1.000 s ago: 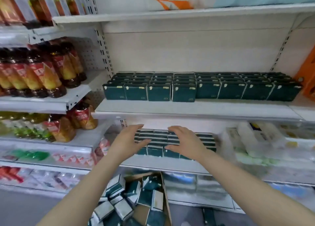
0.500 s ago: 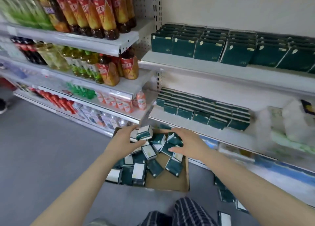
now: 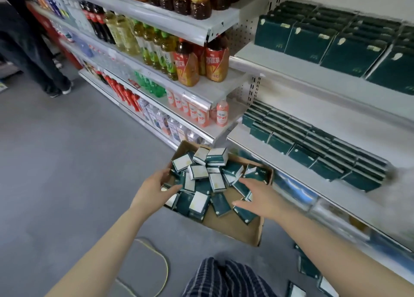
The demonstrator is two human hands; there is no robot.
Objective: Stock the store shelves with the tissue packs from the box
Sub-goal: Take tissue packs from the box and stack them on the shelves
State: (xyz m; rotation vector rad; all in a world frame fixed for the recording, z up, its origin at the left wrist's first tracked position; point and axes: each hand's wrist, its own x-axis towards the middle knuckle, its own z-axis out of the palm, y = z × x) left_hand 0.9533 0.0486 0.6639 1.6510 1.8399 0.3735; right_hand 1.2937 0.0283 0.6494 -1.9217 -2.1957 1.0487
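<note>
Tissue packs (image 3: 202, 173): loose heap in the cardboard box (image 3: 235, 228) on the floor, 12 o'clock from the knee.
Handling: probably light, soft and slick-wrapped; best squeezed across the 2 narrow sides.
Left hand (image 3: 154, 190): at the heap's 9 o'clock edge, fingers curved onto packs; I cannot tell if it grips.
Right hand (image 3: 259, 199): fingers spread, at the heap's 3 o'clock side.
Shelf row (image 3: 313, 155): at 2 o'clock, partly filled.

- Upper-shelf tissue packs (image 3: 354, 50): row cut off at right edge
- Bottom-shelf goods (image 3: 331, 216): blurred, unidentifiable
- Bystander (image 3: 33, 50): upper body out of frame
- Floor packs (image 3: 308, 266): partly cut off at bottom edge
- Bottle labels (image 3: 215, 59): print illegible
</note>
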